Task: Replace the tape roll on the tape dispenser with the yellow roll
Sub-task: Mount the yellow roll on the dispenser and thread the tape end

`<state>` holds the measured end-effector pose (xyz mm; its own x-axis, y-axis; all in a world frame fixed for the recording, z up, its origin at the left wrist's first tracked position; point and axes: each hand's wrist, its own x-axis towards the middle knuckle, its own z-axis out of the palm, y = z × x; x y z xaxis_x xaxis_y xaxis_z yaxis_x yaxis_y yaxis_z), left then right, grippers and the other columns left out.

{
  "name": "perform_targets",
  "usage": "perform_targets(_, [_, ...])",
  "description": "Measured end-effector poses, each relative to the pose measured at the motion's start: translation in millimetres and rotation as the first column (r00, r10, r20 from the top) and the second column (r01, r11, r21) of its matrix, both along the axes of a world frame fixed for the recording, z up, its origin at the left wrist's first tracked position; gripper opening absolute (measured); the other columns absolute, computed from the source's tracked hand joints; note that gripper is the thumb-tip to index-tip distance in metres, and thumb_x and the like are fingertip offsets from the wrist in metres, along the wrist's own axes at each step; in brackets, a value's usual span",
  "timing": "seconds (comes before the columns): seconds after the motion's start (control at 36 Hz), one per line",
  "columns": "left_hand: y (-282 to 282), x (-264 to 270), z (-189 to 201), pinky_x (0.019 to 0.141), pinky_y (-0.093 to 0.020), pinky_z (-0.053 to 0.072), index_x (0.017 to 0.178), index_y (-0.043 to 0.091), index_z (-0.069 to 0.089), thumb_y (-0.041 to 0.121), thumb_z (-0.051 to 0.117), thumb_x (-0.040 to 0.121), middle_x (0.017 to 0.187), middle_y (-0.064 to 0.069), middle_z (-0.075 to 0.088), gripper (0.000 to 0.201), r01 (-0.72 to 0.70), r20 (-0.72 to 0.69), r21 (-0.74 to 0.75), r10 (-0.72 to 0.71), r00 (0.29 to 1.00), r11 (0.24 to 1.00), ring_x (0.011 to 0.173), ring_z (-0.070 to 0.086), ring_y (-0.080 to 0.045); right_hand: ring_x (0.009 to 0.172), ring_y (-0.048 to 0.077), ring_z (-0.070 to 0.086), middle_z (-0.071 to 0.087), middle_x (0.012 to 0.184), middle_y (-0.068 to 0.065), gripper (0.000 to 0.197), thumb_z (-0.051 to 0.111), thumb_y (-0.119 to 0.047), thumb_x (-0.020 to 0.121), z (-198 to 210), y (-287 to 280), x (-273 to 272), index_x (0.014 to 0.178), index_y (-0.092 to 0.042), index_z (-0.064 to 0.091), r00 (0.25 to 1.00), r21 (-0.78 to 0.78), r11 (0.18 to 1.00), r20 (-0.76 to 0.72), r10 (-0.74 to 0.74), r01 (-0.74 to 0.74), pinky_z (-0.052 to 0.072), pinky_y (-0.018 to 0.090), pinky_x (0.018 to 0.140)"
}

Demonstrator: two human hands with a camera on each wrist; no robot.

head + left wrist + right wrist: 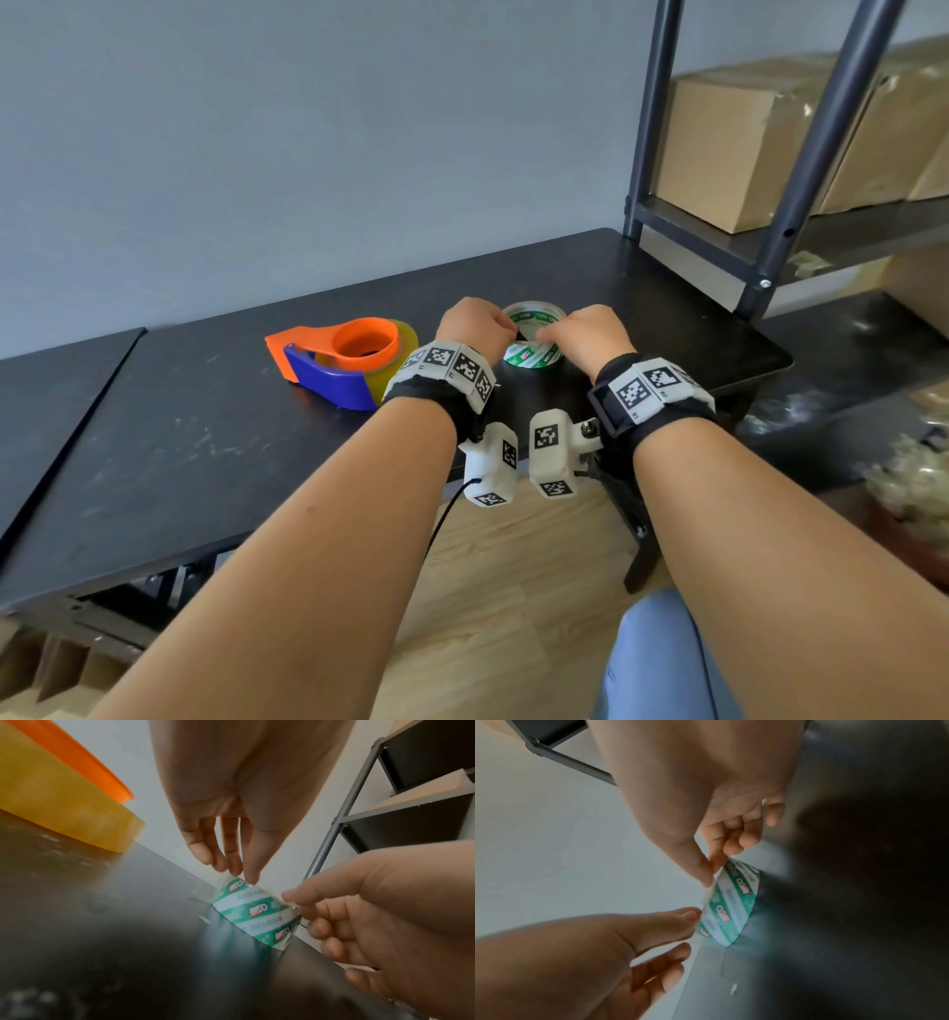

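Left of centre in the head view, the tape dispenser (328,367) is lying on the dark worktop (169,437) with the yellow roll (398,362) already sitting round its orange hub; I am judging that roll light, stiff and slick on its face, best taken by the rim. Just right of it my left hand (475,326) is pinching the upper rim of the green-printed roll (531,354), fingers (232,860) drawn together on the edge. That roll is standing on edge on the worktop, mid-frame. Further right my right hand (590,334) is pinching the same rim, thumb and forefinger closing on it, the other fingers (746,839) curling loosely. At upper right, cardboard boxes (729,144) are resting on a metal shelf (852,226).
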<state>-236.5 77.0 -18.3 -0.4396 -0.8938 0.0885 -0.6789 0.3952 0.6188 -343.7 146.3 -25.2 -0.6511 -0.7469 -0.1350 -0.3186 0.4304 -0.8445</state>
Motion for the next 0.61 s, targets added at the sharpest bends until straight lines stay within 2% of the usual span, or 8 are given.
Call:
perform_targets(0.08, [-0.4,-0.7,-1.2,0.085,-0.029,0.054,0.104,0.016,0.077,0.020,0.062,0.090,0.109,-0.002,0.072,0.021,-0.006,0.024,-0.016,0.007,1.000,1.000,0.099,0.066,-0.019,0.091,0.031,0.066,0.069,0.086,0.008,0.033,0.068,-0.033,0.060,-6.2,-3.5,-0.6,0.083,-0.009,0.067,0.999,0.012,0.999,-0.023,-0.033,0.033,0.045,0.053,0.098])
perform_targets(0.17, [-0.2,-0.6,-1.5,0.080,-0.026,0.053,0.102,0.016,0.077,0.021,0.066,0.087,0.106,-0.001,0.073,0.019,-0.017,0.018,-0.016,0.017,1.000,1.000,0.096,0.067,-0.017,0.090,0.032,0.066,0.067,0.085,0.008,0.026,0.070,-0.030,0.067,-4.2,-2.8,2.4,0.082,-0.010,0.063,0.998,0.028,0.998,-0.032,-0.055,0.056,0.046,0.052,0.098])
perform_targets(0.25, [-0.4,-0.1,-1.5,0.082,-0.027,0.054,0.104,0.014,0.076,0.022,0.066,0.088,0.108,-0.003,0.073,0.021,-0.013,0.022,-0.010,0.013,1.000,1.000,0.097,0.067,-0.017,0.090,0.030,0.067,0.069,0.094,0.011,0.025,0.074,-0.024,0.072,-0.8,-3.2,3.9,0.085,-0.009,0.060,0.997,0.028,0.997,-0.005,-0.078,0.078,0.050,0.047,0.095])
perform_targets(0.31, [-0.2,0.0,-0.8,0.083,-0.027,0.054,0.106,0.013,0.076,0.021,0.063,0.089,0.109,-0.004,0.072,0.023,-0.015,0.028,-0.005,0.015,1.000,1.000,0.098,0.067,-0.017,0.087,0.028,0.064,0.066,0.095,0.010,0.025,0.075,-0.023,0.076,-1.3,-3.9,1.3,0.088,-0.009,0.058,0.995,0.021,0.995,0.017,-0.097,0.096,0.051,0.039,0.088])
perform_targets(0.36, [0.3,0.8,0.8,0.080,-0.026,0.052,0.108,0.013,0.075,0.020,0.062,0.090,0.110,-0.004,0.072,0.024,-0.015,0.028,0.000,0.015,1.000,1.000,0.098,0.066,-0.018,0.082,0.024,0.059,0.060,0.093,0.008,0.029,0.074,-0.022,0.079,-4.3,-5.4,-2.1,0.100,-0.007,0.061,0.993,0.015,0.995,0.054,-0.104,0.103,0.046,0.033,0.075])
perform_targets(0.44, [0.0,4.4,5.0,0.076,-0.025,0.048,0.109,0.014,0.074,0.019,0.060,0.090,0.111,-0.003,0.072,0.024,-0.015,0.031,0.003,0.015,0.999,1.000,0.099,0.065,-0.017,0.083,0.023,0.058,0.065,0.103,0.012,0.040,0.072,-0.022,0.083,-6.8,-7.5,-0.7,0.115,-0.001,0.060,0.993,0.022,0.995,0.062,-0.096,0.095,0.042,0.030,0.071])
perform_targets(0.53, [-1.6,9.3,9.3,0.077,-0.025,0.049,0.109,0.015,0.074,0.017,0.058,0.090,0.111,-0.003,0.072,0.025,-0.037,0.042,0.000,0.037,0.998,0.999,0.100,0.066,-0.019,0.086,0.025,0.061,0.068,0.111,0.013,0.038,0.070,-0.022,0.084,-6.4,-11.3,5.7,0.114,-0.002,0.061,0.994,0.021,0.996,0.051,-0.092,0.091,0.043,0.030,0.070])
perform_targets(0.61, [-3.8,16.5,14.7,0.083,-0.028,0.052,0.110,0.014,0.074,0.015,0.055,0.091,0.113,-0.004,0.071,0.026,-0.070,0.051,-0.013,0.070,0.996,0.997,0.103,0.066,-0.020,0.082,0.024,0.061,0.069,0.103,0.011,0.037,0.068,-0.026,0.084,-7.2,-16.9,11.9,0.112,-0.003,0.062,0.996,0.035,0.996,0.035,-0.086,0.085,0.043,0.030,0.064])
